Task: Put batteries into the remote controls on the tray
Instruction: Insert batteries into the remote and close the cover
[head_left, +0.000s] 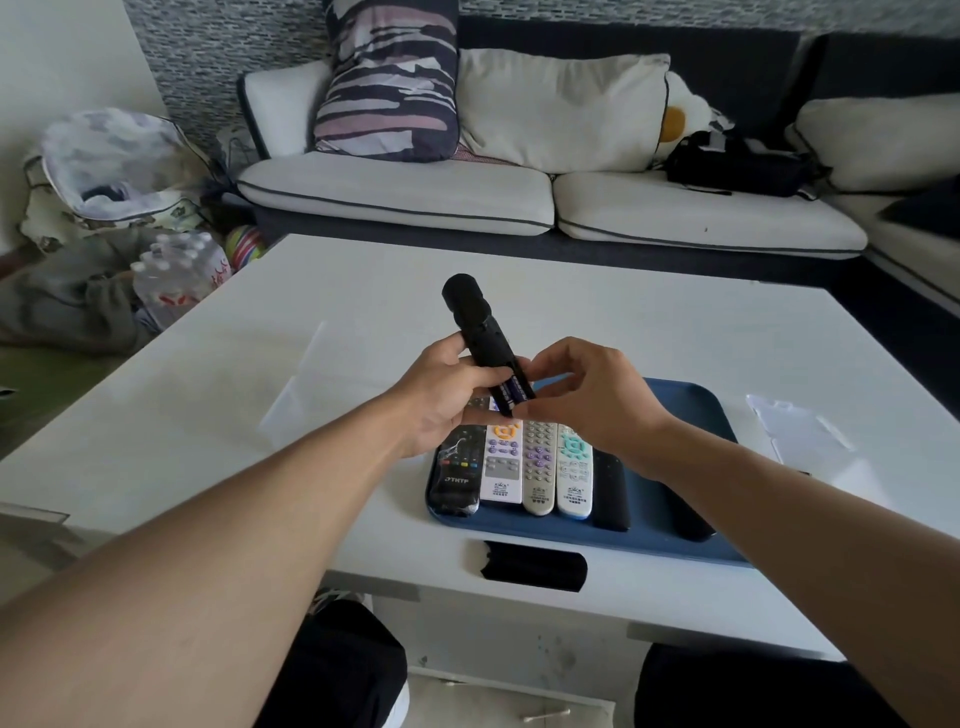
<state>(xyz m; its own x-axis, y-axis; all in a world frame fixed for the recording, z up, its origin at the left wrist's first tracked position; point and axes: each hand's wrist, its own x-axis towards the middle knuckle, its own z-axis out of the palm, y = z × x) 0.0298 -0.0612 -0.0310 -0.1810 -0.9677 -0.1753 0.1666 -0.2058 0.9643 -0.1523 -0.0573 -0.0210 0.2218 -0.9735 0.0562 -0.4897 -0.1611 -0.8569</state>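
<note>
My left hand (441, 395) grips a long black remote (475, 322) held up above the blue tray (696, 415), its open battery bay facing me. Dark batteries (511, 392) sit in the bay at its near end. My right hand (587, 400) pinches at the batteries with its fingertips. On the tray lie several remotes side by side: a black one in plastic wrap (457, 478), a white one with orange buttons (501, 467), a grey one (539, 467), a white one with teal buttons (574, 473), and two black ones (610, 493).
A black battery cover (532, 566) lies on the white table (260, 389) in front of the tray. Clear plastic packaging (795, 426) lies right of the tray. A sofa with cushions (519, 156) stands behind the table; water bottles (176, 275) and bags sit at left.
</note>
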